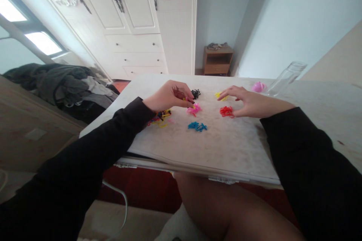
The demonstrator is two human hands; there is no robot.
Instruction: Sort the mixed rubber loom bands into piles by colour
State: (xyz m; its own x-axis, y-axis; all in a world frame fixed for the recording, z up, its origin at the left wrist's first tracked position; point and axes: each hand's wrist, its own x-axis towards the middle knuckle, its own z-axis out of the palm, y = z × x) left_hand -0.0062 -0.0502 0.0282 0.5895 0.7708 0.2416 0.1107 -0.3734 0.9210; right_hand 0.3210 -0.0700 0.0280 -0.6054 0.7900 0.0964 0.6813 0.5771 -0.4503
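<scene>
Small coloured rubber bands lie in piles on the white table. My left hand (175, 96) is closed in a pinch above the pink pile (194, 109), with a few bands, some yellow, between its fingers. A black pile (195, 93) sits just behind it. Under my left wrist, partly hidden by the sleeve, is a mixed-colour heap (164, 116). My right hand (243, 101) has its thumb and fingers apart. Its fingertips are over the yellow pile (221, 96), and its thumb is beside the red pile (226, 112). Nearest the front edge lies a blue pile (197, 126).
At the table's (226, 150) right rear, a clear glass bottle (285, 79) leans at a slant beside a pink round object (258, 87). Dark clothes (62, 86) are heaped on the left. Behind stand a white wardrobe (178, 37) and a small wooden cabinet (217, 62).
</scene>
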